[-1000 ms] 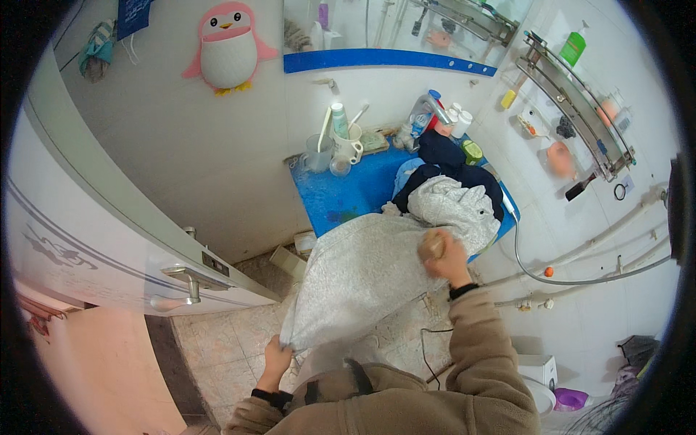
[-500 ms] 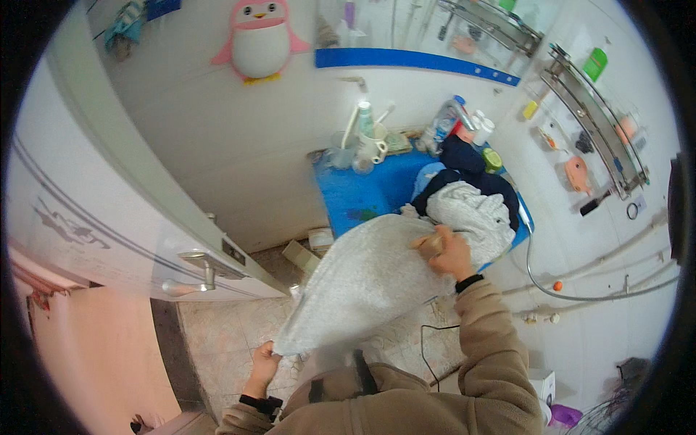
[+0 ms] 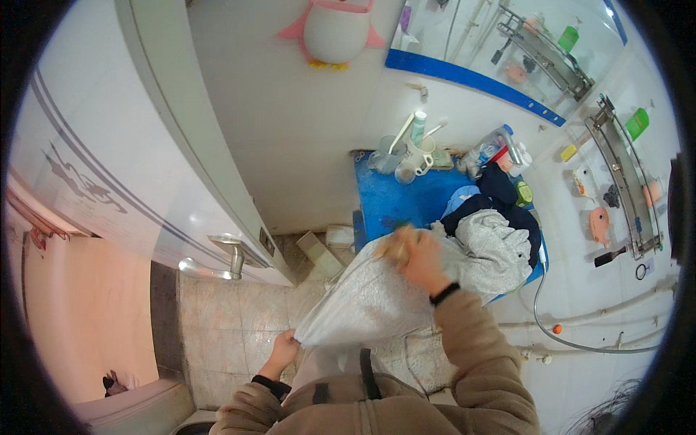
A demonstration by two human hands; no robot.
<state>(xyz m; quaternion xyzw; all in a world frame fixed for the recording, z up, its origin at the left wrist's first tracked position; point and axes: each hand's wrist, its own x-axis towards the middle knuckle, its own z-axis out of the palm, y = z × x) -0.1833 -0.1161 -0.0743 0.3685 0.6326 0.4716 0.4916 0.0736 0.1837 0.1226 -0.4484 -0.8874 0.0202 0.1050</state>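
Note:
A light grey garment [image 3: 370, 301] is stretched from the blue tabletop [image 3: 377, 206] down toward my body. At its lower left corner, my left hand [image 3: 284, 349] is closed on the cloth and pulls it taut. My right hand [image 3: 424, 261] is closed round a tan scrubbing brush [image 3: 394, 246], pressed to the upper part of the stretched cloth; both are smeared by motion. The rest of the grey cloth lies bunched on the table, beside dark navy clothing [image 3: 500, 190] and a light blue piece [image 3: 462, 196].
Cups with toothbrushes [image 3: 417, 156] and a clear bottle [image 3: 489, 148] stand along the table's back. A mirror [image 3: 507, 54] and a metal shelf [image 3: 623, 174] hang on the walls. The door [image 3: 152, 181] with its handle [image 3: 217, 268] is at the left. A grey hose [image 3: 565, 344] runs at the right.
My right hand has moved the brush up and left across the cloth, toward its far edge. My left hand still grips the corner. The whole view has shifted, with the table now farther right.

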